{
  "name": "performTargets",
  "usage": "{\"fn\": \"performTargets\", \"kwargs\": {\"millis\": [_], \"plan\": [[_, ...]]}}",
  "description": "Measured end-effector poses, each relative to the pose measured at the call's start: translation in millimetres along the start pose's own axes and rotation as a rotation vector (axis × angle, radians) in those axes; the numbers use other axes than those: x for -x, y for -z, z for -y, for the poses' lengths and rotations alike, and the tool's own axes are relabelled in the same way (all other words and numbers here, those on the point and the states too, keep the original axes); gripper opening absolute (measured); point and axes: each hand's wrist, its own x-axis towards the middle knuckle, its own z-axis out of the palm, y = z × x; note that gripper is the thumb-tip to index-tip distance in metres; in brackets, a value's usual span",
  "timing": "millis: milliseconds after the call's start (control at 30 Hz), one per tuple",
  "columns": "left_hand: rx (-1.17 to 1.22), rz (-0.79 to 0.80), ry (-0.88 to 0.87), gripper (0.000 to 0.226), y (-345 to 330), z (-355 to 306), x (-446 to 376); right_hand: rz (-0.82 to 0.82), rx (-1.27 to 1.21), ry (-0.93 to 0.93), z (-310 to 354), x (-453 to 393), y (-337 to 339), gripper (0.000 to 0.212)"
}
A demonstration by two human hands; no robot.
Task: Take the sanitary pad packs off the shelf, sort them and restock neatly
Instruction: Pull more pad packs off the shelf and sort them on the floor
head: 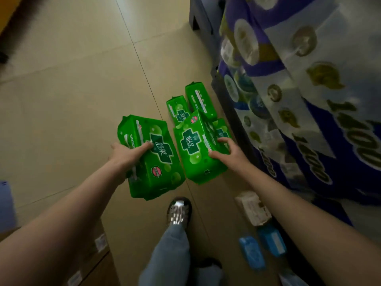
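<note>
Packs are what matter here: bright green, soft plastic-wrapped sanitary pad packs with a dark green cross, all down on the beige tiled floor (pixel 72 58) rather than on any shelf I can see; my left hand (pixel 123 155) grips a bundle of green packs (pixel 152 157) from its left edge, fingers curled over the top face, the bundle lifted and tilted, its long axis running away from me and slightly leftward; my right hand (pixel 228 153) clasps a second green pack (pixel 195 149) at its right edge, thumb and fingers pinching the side; that pack leans on the loose green packs (pixel 193 104) heaped just beyond it, against the foot of the stacked purple-and-white tissue-roll bundles (pixel 299 89); the two held packs lie side by side, nearly touching, between my hands; the heap sits ahead and right, so I judge the right hand nearer for gathering it; my silver shoe (pixel 179 211) stands just below.
</note>
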Motion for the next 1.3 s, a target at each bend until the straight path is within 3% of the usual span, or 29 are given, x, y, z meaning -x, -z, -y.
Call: {"fn": "performTargets", "kwargs": {"millis": [67, 267, 400, 500, 600, 667, 767, 833, 933, 1000, 1167, 1300], "plan": [[0.024, -0.023, 0.007, 0.082, 0, -10, -26, -0.069, 0.177, 0.124, 16, -38, -4, 0.053], [-0.024, -0.103, -0.038, 0.077, -12, -33, -90, -0.44, 0.682, 0.357, 55, -151, -18, 0.055], [-0.029, -0.093, -0.067, 0.078, -31, -36, -120, -0.274, 0.937, 0.125, 41, -205, -15, 0.062], [-0.037, -0.092, -0.046, 0.086, -49, -42, -137, -0.251, 0.893, 0.08, 44, -204, -12, 0.054], [-0.019, -0.143, -0.021, 0.094, -70, -57, -142, -0.34, 0.64, 0.284, 54, -170, -16, 0.045], [-0.005, -0.201, -0.004, 0.098, -85, -71, -142, -0.212, 0.439, 0.337, 49, -139, -26, 0.042], [-0.08, -0.274, -0.031, 0.096, -112, -101, -135, -0.082, 0.327, 0.262, 20, -113, -40, 0.039], [-0.202, -0.187, -0.074, 0.095, -130, -114, -134, -0.13, 0.297, 0.193, 3, -116, -36, 0.037], [-0.368, 0.098, -0.12, 0.09, -153, -113, -135, -0.227, 0.253, 0.147, -3, -119, -21, 0.035], [-0.422, 0.163, -0.164, 0.086, -161, -106, -130, -0.277, 0.214, 0.144, -4, -116, -10, 0.034], [-0.656, -0.056, -0.37, 0.074, -152, -67, -102, -0.308, 0.176, 0.047, -17, -85, 13, 0.033], [-0.767, -0.086, -0.417, 0.067, -132, -50, -46, -0.324, 0.213, 0.007, -30, -28, 24, 0.033]]}}
